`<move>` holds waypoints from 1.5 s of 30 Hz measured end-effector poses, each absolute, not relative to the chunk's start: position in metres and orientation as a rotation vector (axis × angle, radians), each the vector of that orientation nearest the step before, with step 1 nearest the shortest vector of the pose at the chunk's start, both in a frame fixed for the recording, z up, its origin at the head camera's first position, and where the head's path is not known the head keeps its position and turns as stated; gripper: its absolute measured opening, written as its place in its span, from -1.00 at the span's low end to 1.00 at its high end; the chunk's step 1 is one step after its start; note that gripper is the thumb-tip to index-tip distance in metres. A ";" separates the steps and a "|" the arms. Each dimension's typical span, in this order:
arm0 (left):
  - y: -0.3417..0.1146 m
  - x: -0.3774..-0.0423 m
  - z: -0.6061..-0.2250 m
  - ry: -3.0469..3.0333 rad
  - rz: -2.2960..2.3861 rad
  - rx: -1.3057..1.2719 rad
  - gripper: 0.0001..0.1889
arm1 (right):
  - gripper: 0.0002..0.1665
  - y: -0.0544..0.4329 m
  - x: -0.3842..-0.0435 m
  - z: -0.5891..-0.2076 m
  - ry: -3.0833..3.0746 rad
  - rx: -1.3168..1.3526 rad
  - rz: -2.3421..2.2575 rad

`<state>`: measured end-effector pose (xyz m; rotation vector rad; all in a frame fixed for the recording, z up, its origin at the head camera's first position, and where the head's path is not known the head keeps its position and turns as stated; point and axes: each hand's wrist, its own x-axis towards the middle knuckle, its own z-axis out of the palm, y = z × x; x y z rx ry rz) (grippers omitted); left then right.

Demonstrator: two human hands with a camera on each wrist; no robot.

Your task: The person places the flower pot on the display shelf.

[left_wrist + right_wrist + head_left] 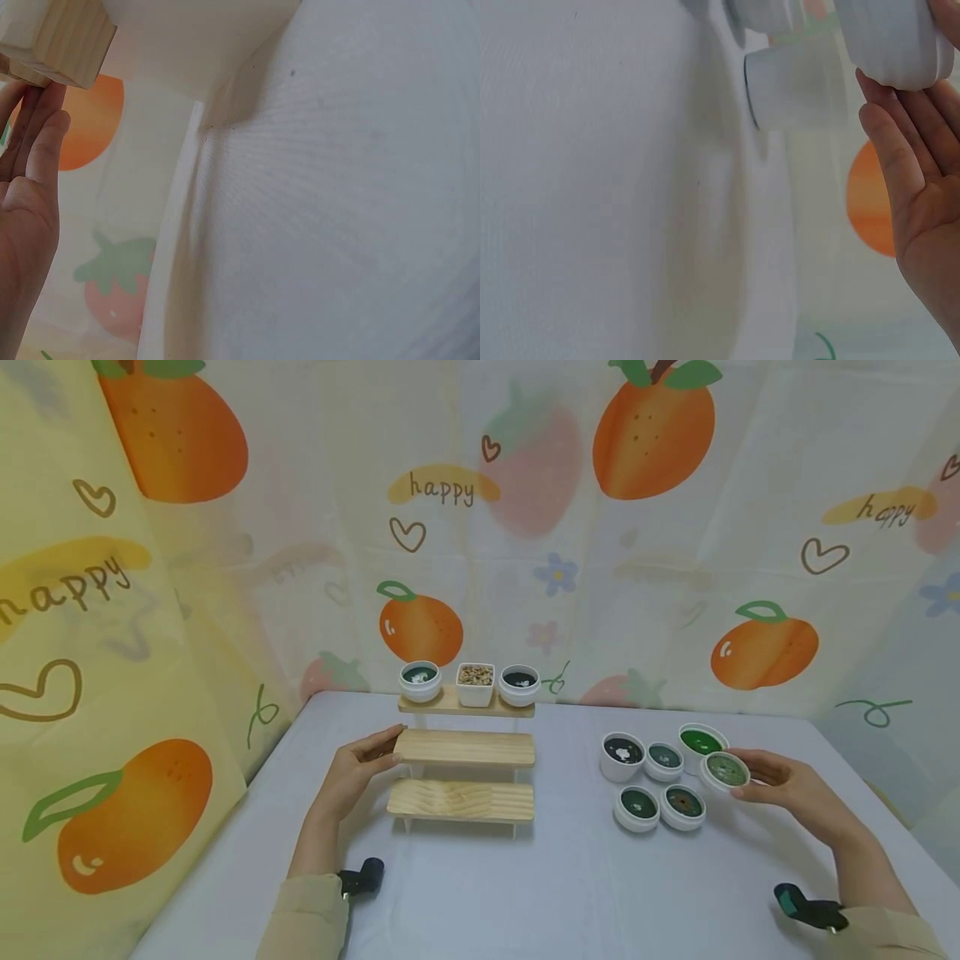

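A tiered wooden shelf stand (465, 747) is on the left of the table. My left hand (354, 768) grips the left end of its middle tier; the left wrist view shows the hand (30, 187) with fingertips at the wood (67, 37). To the right, my right hand (787, 785) pinches a small white bowl (726, 770) with pale green contents, level and raised. The right wrist view shows its fluted underside (900, 45) above the fingers. Beside it stand several white bowls, including one with bright green contents (702, 741) and a dark-filled one (622, 753).
On the top tier are a green-filled bowl (420, 681), a square cup with speckled grains (476, 683) and a dark-filled bowl (519, 685). A white cloth (570, 893) covers the table. Fruit-printed curtain (510, 568) hangs behind and at the sides.
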<state>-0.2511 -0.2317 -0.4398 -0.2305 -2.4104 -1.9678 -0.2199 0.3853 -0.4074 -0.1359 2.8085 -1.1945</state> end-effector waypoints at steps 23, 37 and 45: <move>-0.232 -0.252 -0.440 -2.421 -1.964 -0.209 -0.41 | -0.28 0.337 -0.229 -0.389 2.782 -0.343 -1.215; -0.233 -0.252 -0.442 -2.411 -1.971 -0.220 -0.41 | -0.32 0.304 -0.239 -0.389 2.723 -0.502 -1.292; -0.233 -0.253 -0.442 -2.432 -1.954 -0.201 -0.39 | -0.29 0.286 -0.244 -0.388 2.671 -0.548 -1.332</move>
